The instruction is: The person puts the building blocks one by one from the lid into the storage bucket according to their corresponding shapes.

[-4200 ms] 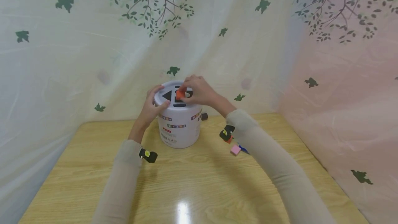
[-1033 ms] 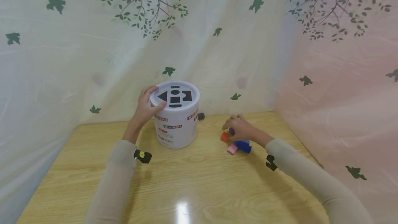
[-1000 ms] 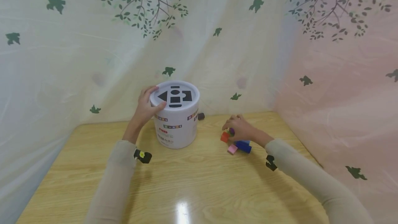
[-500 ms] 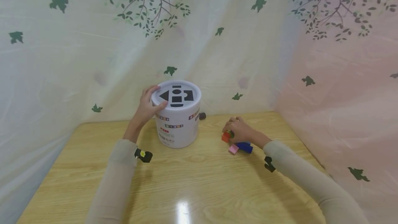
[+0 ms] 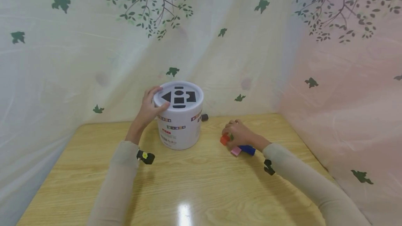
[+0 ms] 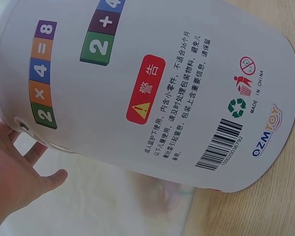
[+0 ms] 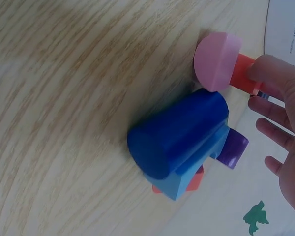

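Observation:
A white bucket (image 5: 180, 132) stands upright on the table, its lid cut with dark shaped holes. My left hand (image 5: 149, 107) holds the lid's left rim, thumb at the near side and fingers farther back. Right of the bucket, my right hand (image 5: 238, 133) pinches an orange-red block (image 7: 242, 73) between thumb and fingers. In the right wrist view, a pink half-round block (image 7: 219, 61) lies beside that block. Close by are a dark blue cylinder (image 7: 182, 130), a light blue block (image 7: 172, 184), a purple block (image 7: 233, 147) and another red block (image 7: 195, 179), partly hidden.
A small black object (image 5: 205, 117) sits just behind the bucket's right side. The wooden table (image 5: 194, 184) ends at a printed curtain (image 5: 125, 62) at the back and right. Printed labels and a barcode (image 6: 219, 142) show on the bucket's wall.
Earlier, my right hand held an orange-red block over the lid; then it moved down right to the loose blocks. In the last half second it shifted slightly left with a block. My left hand stayed.

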`<action>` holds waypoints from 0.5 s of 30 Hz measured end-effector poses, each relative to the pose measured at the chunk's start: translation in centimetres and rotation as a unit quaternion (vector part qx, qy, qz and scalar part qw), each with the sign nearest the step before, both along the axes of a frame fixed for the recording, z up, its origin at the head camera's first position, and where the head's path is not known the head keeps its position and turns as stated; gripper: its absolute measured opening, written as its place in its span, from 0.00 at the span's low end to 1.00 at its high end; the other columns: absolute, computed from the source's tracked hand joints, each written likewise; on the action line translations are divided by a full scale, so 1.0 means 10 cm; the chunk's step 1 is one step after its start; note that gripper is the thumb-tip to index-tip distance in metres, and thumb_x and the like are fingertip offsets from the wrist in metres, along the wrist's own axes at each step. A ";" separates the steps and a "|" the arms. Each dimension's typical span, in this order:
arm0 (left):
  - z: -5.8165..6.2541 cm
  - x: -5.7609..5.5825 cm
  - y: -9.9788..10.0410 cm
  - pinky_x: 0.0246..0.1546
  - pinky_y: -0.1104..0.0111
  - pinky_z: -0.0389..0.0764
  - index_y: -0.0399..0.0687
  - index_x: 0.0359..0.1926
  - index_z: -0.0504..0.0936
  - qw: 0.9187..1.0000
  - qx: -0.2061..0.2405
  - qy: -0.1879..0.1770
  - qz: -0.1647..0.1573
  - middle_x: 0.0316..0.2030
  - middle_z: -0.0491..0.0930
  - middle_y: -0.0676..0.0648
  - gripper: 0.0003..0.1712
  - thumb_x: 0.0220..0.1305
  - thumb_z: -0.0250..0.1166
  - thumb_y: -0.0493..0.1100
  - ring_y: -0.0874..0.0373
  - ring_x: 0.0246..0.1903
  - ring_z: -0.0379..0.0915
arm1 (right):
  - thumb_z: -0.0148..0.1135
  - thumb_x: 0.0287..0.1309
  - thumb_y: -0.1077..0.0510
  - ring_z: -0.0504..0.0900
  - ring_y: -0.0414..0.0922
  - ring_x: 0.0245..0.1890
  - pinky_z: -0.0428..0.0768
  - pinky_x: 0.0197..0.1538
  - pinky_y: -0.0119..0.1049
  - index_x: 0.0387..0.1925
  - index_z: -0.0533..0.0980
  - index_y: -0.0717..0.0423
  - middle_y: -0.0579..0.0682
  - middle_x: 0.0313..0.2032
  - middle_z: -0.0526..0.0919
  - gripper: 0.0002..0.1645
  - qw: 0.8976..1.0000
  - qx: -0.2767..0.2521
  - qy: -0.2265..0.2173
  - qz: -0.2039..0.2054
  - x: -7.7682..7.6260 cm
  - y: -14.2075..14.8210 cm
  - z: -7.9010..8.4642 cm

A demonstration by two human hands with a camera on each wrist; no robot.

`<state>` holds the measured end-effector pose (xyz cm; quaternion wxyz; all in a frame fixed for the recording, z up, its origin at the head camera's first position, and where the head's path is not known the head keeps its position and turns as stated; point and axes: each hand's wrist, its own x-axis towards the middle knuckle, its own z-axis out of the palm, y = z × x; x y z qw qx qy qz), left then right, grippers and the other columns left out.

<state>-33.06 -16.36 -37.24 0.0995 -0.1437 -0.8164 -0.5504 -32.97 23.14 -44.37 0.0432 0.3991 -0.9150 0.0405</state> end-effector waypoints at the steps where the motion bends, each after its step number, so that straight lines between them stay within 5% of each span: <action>1: 0.00 0.00 0.00 0.77 0.43 0.58 0.52 0.79 0.57 1.000 -0.001 0.000 0.001 0.79 0.46 0.46 0.46 0.65 0.69 0.50 0.43 0.77 0.47 | 0.77 0.40 0.53 0.77 0.49 0.47 0.73 0.55 0.59 0.41 0.85 0.52 0.48 0.40 0.86 0.21 1.000 -0.002 0.000 -0.001 0.00 -0.01 0.00; 15: -0.02 -0.01 -0.01 0.76 0.41 0.57 0.54 0.79 0.57 1.000 0.001 -0.005 0.004 0.80 0.46 0.47 0.46 0.65 0.69 0.51 0.44 0.77 0.46 | 0.76 0.43 0.52 0.77 0.49 0.44 0.73 0.56 0.59 0.33 0.82 0.50 0.44 0.34 0.84 0.14 0.999 -0.047 0.019 -0.002 -0.04 -0.17 -0.02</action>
